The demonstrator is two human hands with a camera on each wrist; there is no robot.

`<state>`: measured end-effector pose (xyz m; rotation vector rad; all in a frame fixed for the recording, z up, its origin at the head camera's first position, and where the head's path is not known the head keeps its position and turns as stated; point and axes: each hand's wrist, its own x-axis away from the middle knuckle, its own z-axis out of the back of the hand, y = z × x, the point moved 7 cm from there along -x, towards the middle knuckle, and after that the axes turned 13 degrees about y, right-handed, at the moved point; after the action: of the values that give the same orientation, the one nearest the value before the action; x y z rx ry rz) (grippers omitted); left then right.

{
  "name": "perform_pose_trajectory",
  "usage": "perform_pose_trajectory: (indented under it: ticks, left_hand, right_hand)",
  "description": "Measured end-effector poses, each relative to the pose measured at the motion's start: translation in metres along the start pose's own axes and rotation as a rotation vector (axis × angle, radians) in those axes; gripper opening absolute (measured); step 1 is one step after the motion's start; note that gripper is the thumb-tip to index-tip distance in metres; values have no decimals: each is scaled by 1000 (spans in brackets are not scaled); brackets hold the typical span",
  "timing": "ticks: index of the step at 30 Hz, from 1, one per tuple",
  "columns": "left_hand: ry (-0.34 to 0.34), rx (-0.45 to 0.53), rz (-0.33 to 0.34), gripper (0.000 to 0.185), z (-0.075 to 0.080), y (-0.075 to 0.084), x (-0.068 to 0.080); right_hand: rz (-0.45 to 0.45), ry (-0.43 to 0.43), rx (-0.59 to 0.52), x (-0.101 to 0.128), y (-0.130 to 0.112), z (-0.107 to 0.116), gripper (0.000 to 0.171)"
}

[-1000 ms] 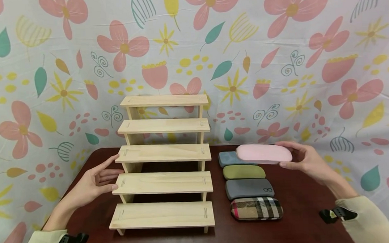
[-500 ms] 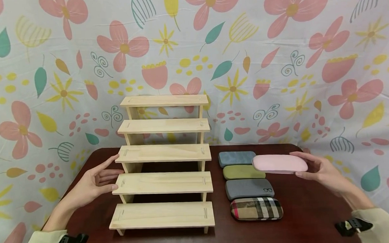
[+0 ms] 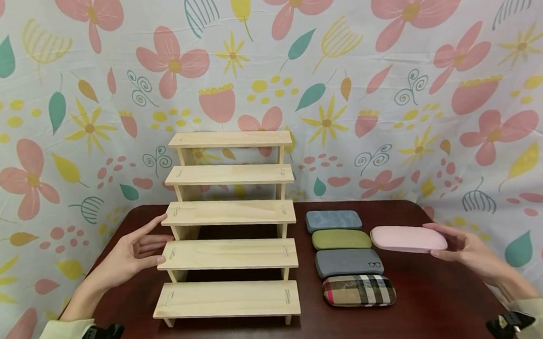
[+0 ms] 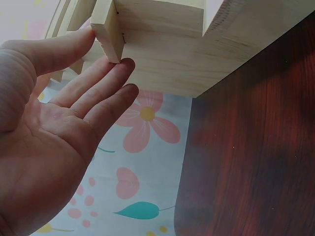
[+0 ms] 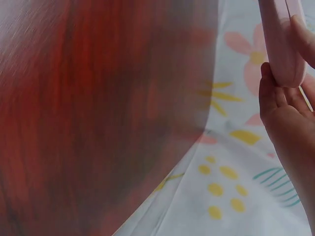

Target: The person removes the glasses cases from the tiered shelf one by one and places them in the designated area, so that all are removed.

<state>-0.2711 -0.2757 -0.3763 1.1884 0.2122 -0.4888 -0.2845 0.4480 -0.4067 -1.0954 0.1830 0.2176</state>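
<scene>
Two hands: R hand grips pink case; L hand touches rack.

Bare table lies right of the four cases; the wooden shelf blocks the left.

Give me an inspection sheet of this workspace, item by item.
Surface: dark red-brown table.
Job's things: pink case, held above the table; wooden stepped rack, shelves bare.
Clutter: blue case, green case, grey case, plaid case in a row right of the rack.
Hands: left hand touches the rack's left side, fingers straight; right hand grips the pink case.
Cables: nothing seen.
Surroundings: floral cloth backdrop.
</scene>
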Motion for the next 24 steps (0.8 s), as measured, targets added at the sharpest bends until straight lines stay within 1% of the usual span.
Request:
perform_pose_trajectory:
  ticks: [2, 8, 16, 20, 24]
  left_hand:
    - [0, -1, 3, 87, 0, 0, 0]
    - [-1, 3, 16, 87, 0, 0, 0]
    - [-2, 4, 18, 87, 0, 1, 0]
    - [-3, 7, 17, 87, 0, 1, 0]
    - [-1, 2, 13, 87, 0, 1, 1]
  right_hand:
    - [-21, -4, 10, 1, 7, 4, 62]
    - [-122, -7, 43, 5, 30, 13, 64]
    - [-215, -33, 103, 10, 51, 16, 70]
    - [-247, -69, 79, 11, 59, 15, 72]
    - [-247, -90, 76, 8, 67, 14, 74]
